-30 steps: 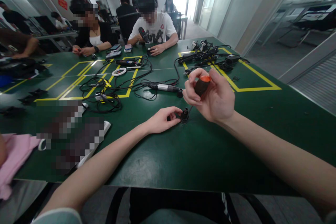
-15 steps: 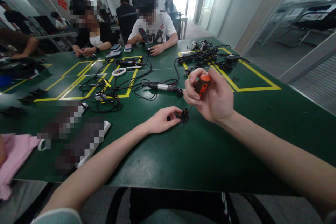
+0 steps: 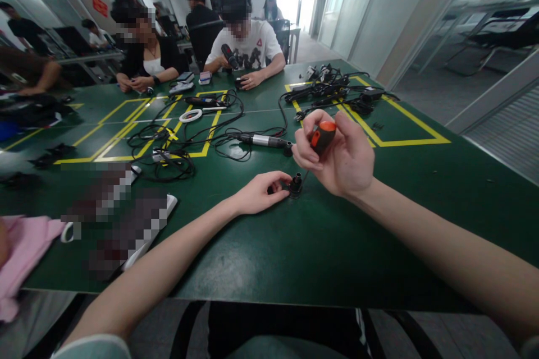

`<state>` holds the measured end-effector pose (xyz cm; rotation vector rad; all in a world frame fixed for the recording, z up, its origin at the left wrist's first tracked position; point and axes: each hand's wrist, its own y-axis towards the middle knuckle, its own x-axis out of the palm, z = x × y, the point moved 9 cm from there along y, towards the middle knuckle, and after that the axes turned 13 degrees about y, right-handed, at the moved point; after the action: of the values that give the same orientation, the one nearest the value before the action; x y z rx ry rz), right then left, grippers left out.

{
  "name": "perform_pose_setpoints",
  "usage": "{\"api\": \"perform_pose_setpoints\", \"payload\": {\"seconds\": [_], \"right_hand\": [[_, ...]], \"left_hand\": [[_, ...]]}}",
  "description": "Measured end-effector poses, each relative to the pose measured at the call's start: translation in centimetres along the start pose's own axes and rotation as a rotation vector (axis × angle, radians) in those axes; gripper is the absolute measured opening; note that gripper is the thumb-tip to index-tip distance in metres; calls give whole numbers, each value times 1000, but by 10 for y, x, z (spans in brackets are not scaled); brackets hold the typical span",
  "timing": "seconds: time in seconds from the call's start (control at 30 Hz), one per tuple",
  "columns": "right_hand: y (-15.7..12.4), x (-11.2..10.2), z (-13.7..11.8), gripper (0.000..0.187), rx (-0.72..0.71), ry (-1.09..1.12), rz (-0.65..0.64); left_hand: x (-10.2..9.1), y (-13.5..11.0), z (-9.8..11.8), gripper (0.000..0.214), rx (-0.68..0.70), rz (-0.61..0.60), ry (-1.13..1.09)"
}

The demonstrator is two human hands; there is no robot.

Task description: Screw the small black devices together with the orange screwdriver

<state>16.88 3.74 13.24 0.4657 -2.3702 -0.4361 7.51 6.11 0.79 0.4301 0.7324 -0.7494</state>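
My left hand [image 3: 264,192] rests on the green table and pinches a small black round part [image 3: 295,186] with a narrow upright neck. My right hand [image 3: 339,151] is wrapped around the orange and black handle of a screwdriver [image 3: 324,137]. The thin shaft slants down to the left, its end beside the black part; whether the tip touches it I cannot tell. Just beyond my hands lies a silver and black cylindrical tool [image 3: 263,140] with a cable, near a small black ring-like piece [image 3: 288,149].
Coiled black cables [image 3: 174,162] lie left of centre, close to a white ring [image 3: 191,116]. More cables and adapters [image 3: 324,87] are heaped at the back right. Blurred-out white-edged devices [image 3: 168,205] and a pink cloth [image 3: 29,252] lie at left. A person [image 3: 248,45] works opposite.
The screwdriver handle has turned slightly in my right hand and tilts a little more to the left. My left hand and the black part stay in place.
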Motion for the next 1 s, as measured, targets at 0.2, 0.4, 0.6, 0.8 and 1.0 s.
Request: {"api": "perform_pose_setpoints", "payload": {"seconds": [0.2,0.4,0.6,0.8,1.0], "right_hand": [[1,-1,-1,44,-3,-31,21],[3,0,1,56,32,-40,13],[0,-1,-1,42,0,-6,11],[2,3,1,56,29,-24,-11],[1,-1,1,49,19,-13,21]], "left_hand": [[1,0,0,29,14,4,-6],[0,-1,0,29,10,5,-4],[0,-1,-1,30,12,7,-8],[0,0,-1,29,30,10,-12],[0,-1,-1,30,19,9,-12]]}}
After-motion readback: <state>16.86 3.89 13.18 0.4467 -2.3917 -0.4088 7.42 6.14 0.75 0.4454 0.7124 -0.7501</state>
